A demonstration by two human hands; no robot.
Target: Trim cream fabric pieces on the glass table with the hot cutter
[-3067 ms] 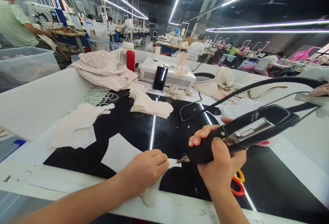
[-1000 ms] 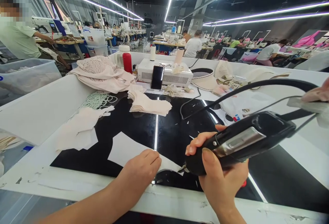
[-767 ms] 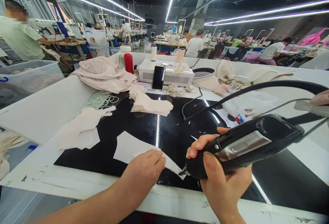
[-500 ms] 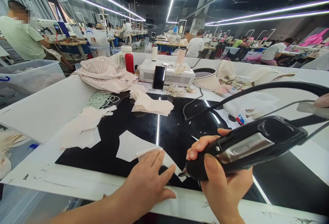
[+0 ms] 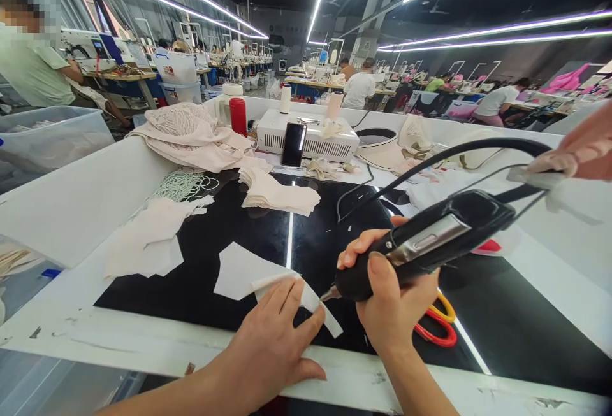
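Note:
My left hand [image 5: 277, 327] lies flat with fingers stretched out on a white fabric piece [image 5: 236, 272], pressing it to the black tabletop [image 5: 191, 295]. A strip of that piece [image 5: 333, 323] runs out past my fingertips to the right. My right hand [image 5: 392, 301] is wrapped around a black corded hand tool [image 5: 430, 241] with a silver plate on its side. Its narrow metal tip [image 5: 329, 294] is at the strip's edge, close to my left index finger; whether it touches cannot be told. Scissors with red and yellow handles [image 5: 440, 336] lie beneath my right wrist, partly hidden.
Another person's hand [image 5: 574, 155] holds a pale translucent thing near the tool's cable [image 5: 478, 143]. Behind stand a fabric stack [image 5: 277, 194], green cord [image 5: 184, 185], a phone [image 5: 293, 144] and a white vented box [image 5: 329, 142]. Cut fabric [image 5: 148, 237] lies left.
My right hand has moved the tool left and up, its tip shifting along the strip. The scissors have come into sight. The other person's hand has reached further in from the right.

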